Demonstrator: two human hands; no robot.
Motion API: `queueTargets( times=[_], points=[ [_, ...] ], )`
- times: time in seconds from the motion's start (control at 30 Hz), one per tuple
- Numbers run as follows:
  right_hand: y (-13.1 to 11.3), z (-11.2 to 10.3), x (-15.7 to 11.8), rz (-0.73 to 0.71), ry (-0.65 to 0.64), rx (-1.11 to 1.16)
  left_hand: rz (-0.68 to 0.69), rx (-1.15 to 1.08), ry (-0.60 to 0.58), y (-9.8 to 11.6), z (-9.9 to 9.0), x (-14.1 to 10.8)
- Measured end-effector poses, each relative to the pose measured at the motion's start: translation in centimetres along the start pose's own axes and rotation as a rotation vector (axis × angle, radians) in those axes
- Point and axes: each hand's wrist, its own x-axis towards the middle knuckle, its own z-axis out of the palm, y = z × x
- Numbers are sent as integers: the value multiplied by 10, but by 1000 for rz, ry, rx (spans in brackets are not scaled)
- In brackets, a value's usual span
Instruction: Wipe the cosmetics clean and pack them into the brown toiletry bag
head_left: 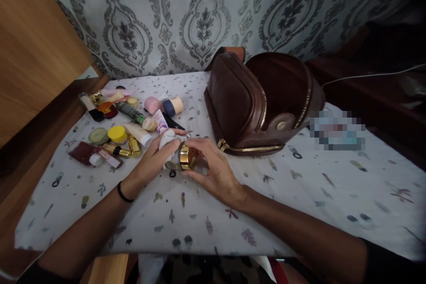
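Between my hands lies a jar with a gold lid (185, 157), tilted on its side above the cloth. My left hand (156, 153) presses a crumpled white wipe (167, 138) against the jar's body. The fingers of my right hand (213, 168) curl round the lid end, thumb below and fingertips on top. Just beyond my left hand are a pale squeeze tube (138, 134) and a white and purple tube (159, 122). Part of the jar's body is hidden by my left fingers and the wipe.
A brown leather bag (233, 102) with gold zips stands open at centre right. Several cosmetics lie to the left, including a yellow round pot (117, 134) and a dark red pouch (80, 152). A patterned cloth (206, 226) covers the table. A blurred-out item (337, 131) sits right.
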Motion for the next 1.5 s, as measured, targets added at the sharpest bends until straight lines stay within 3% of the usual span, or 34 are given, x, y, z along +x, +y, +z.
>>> queueTargets(
  times=[0.2, 0.33, 0.47, 0.57, 0.7, 0.8, 1.0, 1.2, 1.33, 1.5],
  points=[
    [1, 2, 2, 429, -1, 238, 22, 37, 147, -2, 6, -2],
    [-4, 1, 5, 494, -25, 325, 80, 181, 181, 2, 8, -4],
    [-1, 3, 5, 428, 11, 370, 29, 105, 141, 3, 4, -3],
    [3, 4, 3, 332, 31, 333, -15, 15, 11, 7, -3, -3],
    [4, 1, 1, 131, 26, 148, 85, 175, -128, 16, -7, -5],
    [0, -2, 0, -17, -1, -31, 141, 275, -87, 19, -5, -6],
    [-7, -1, -6, -211, -95, -230, 65, 223, -16, 12, -5, -2],
    [-4, 1, -7, -238, -104, -225, -46, -12, 33, 5, -7, 1],
    [-4, 1, -6, -110, -73, -119, -39, -67, 63, 1, -2, 2],
    [-5, 4, -2, 289, -88, 74, 57, 2, 239, 1, 6, 0]
  ],
)
